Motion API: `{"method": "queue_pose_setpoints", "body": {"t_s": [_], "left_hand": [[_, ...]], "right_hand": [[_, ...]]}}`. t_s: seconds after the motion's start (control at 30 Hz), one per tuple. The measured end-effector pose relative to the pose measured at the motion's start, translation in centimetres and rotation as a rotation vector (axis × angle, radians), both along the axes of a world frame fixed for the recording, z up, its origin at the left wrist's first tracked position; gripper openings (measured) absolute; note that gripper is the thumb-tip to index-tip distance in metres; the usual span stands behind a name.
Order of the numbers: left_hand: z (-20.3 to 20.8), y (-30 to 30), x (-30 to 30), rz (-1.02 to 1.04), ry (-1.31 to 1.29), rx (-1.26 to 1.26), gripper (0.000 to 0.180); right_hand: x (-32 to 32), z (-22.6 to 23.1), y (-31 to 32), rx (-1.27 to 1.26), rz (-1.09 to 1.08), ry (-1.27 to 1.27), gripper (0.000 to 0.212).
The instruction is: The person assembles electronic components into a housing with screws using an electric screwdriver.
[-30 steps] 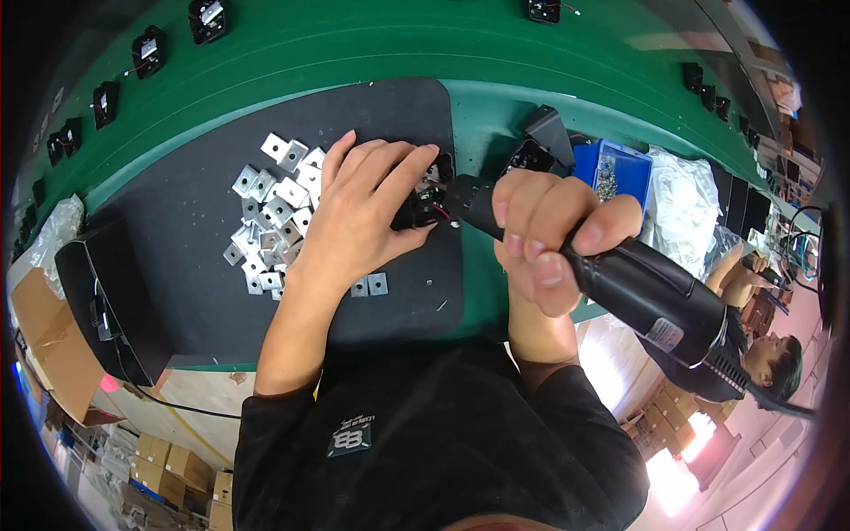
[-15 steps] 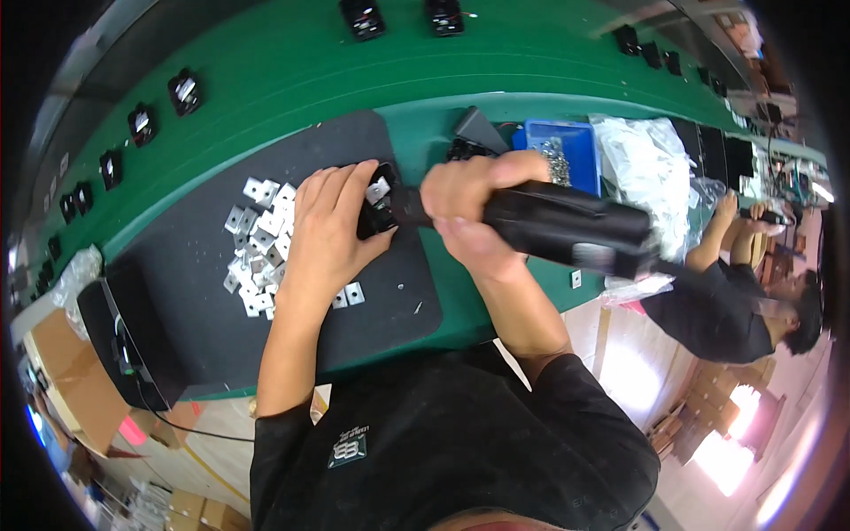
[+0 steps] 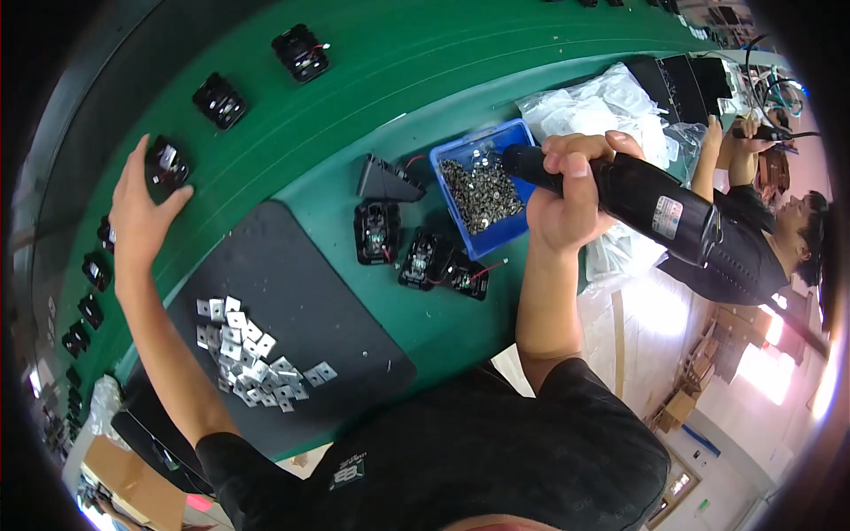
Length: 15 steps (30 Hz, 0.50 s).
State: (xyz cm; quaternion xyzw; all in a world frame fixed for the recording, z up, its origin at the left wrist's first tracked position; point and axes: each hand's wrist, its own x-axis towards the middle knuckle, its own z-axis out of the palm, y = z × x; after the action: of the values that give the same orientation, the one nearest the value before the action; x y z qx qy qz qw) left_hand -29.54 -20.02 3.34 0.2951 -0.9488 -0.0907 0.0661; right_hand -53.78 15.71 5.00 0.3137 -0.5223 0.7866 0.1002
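Observation:
My left hand (image 3: 146,203) reaches over the green conveyor belt (image 3: 292,115), thumb and fingers spread around a small black plastic housing (image 3: 168,164). Whether the fingertips touch the housing I cannot tell. My right hand (image 3: 571,190) is wrapped around a black electric screwdriver (image 3: 651,199). The tool lies tilted, its front end over the right side of a blue bin (image 3: 498,245) full of small metal screws (image 3: 482,190). On the dark grey mat (image 3: 292,257) lies a loose pile of silver square plates with holes (image 3: 243,354).
Black housings with wires (image 3: 378,232) and a black wedge-shaped piece (image 3: 388,180) sit left of the bin. More housings (image 3: 219,100) line the belt. Clear plastic bags (image 3: 593,106) lie beyond the bin. At right, a person (image 3: 726,257) works with a black tool.
My left hand has left the housing on the mat area and moved far left onto the belt. My right hand has swung the screwdriver away to the bin. The whole view has shifted.

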Motion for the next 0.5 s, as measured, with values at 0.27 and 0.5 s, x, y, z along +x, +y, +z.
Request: {"method": "queue_pose_setpoints", "body": {"t_s": [0.27, 0.5], "left_hand": [[-1.2, 0.6, -6.9, -0.021, -0.026, -0.328, 0.086], [-0.4, 2.3, -8.4, 0.039, -0.072, -0.297, 0.081]], "right_hand": [[0.1, -0.9, -1.1, 0.08, 0.04, 0.038, 0.043], [0.5, 0.9, -0.2, 0.038, -0.008, -0.014, 0.042]]}}
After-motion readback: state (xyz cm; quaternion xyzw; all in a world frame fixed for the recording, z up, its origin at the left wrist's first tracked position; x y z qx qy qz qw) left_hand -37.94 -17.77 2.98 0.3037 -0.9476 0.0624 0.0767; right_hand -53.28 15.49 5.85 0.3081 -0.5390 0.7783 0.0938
